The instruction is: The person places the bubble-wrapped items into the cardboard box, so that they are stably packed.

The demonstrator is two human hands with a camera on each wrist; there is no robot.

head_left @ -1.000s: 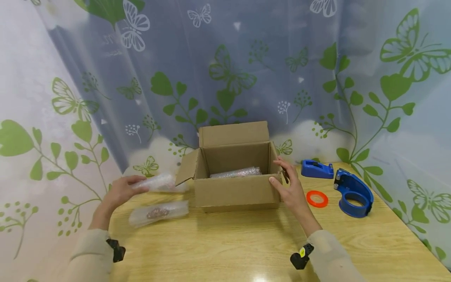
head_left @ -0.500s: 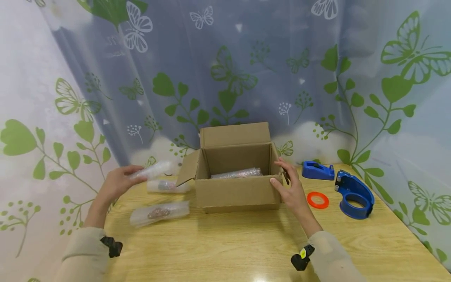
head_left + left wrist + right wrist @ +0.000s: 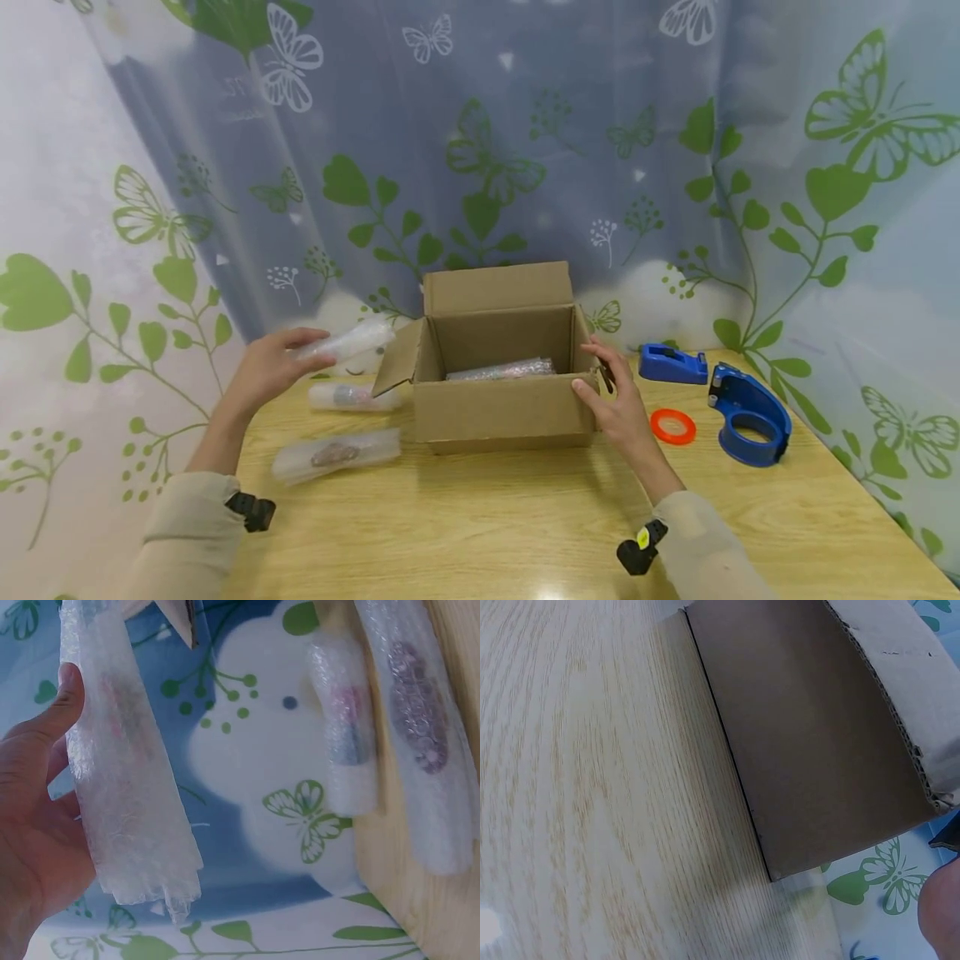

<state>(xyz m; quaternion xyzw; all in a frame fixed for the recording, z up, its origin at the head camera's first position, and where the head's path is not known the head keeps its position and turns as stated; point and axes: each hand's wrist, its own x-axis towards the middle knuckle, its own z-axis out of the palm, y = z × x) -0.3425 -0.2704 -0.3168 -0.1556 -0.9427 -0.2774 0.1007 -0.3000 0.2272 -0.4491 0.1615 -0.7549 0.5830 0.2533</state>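
Observation:
My left hand (image 3: 273,367) pinches a bubble-wrapped bundle (image 3: 348,340) at its left end, raised above the table beside the box's left flap. In the left wrist view, faint pink and dark colours show through the bundle's wrap (image 3: 131,780). The open cardboard box (image 3: 502,410) stands mid-table, its back and left flaps folded outward. Inside it lies another bubble-wrapped bundle (image 3: 502,369), partly hidden by the front wall. At the box's front right corner, my right hand (image 3: 618,404) grips the rim, thumb on the front and fingers along the right side.
Two more bubble-wrapped bundles lie left of the box, one behind (image 3: 352,397) and one nearer (image 3: 337,455). To the right are a blue tape dispenser (image 3: 672,364), an orange-red tape roll (image 3: 672,426) and a blue hand-held tape dispenser (image 3: 752,421). A patterned curtain (image 3: 480,125) hangs behind.
My left hand has lifted the bundle off the table's left side, then carried it right toward the box, uncovering the bundle behind. My right hand keeps its place on the box corner.

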